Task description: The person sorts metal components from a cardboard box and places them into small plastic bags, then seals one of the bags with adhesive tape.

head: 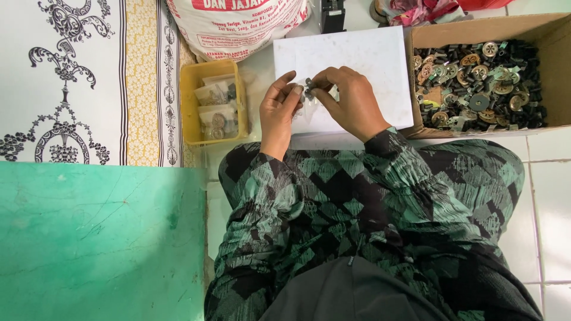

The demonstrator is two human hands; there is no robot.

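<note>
We note left hand (279, 107) and right hand (351, 101) meeting over white board (369, 59), both grips pinched together on small dark metal part (308, 85). We judge part light, rigid, easily dropped; hold by edges. Yellow tub (193, 128) left: bagged small fittings. Cardboard box (553, 41) right: heap of dark and brass-coloured parts. White sack (238, 24) beyond.

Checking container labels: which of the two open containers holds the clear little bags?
The yellow plastic tub, left of the hands; the cardboard box on the right holds loose dark and metal parts instead.
</note>
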